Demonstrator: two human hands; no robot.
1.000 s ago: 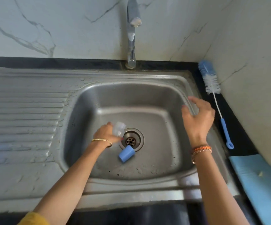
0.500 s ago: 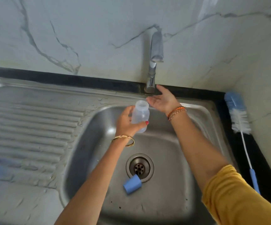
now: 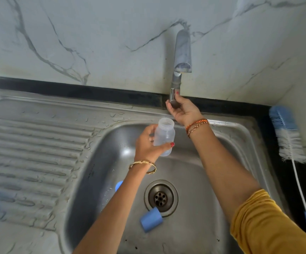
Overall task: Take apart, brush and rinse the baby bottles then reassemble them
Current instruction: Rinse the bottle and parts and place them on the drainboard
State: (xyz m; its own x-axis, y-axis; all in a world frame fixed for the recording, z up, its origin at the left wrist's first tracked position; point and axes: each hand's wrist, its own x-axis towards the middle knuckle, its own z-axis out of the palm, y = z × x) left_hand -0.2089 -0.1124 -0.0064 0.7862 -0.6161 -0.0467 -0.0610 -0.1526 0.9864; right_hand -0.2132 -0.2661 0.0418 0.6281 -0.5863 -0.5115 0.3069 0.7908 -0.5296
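Lying ridged across the frame's left: a wet steel draining board. Gripping a clear, capless baby bottle upright over the sink basin, centre frame: left hand. Lying tipped beside the drain, lower centre: a blue cap. Pinching the tap base: right hand. Lying along the dark surface at right: a blue-and-white bottle brush.

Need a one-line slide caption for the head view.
Left hand holds open bottle over sink; right hand grips tap base; blue cap by drain.
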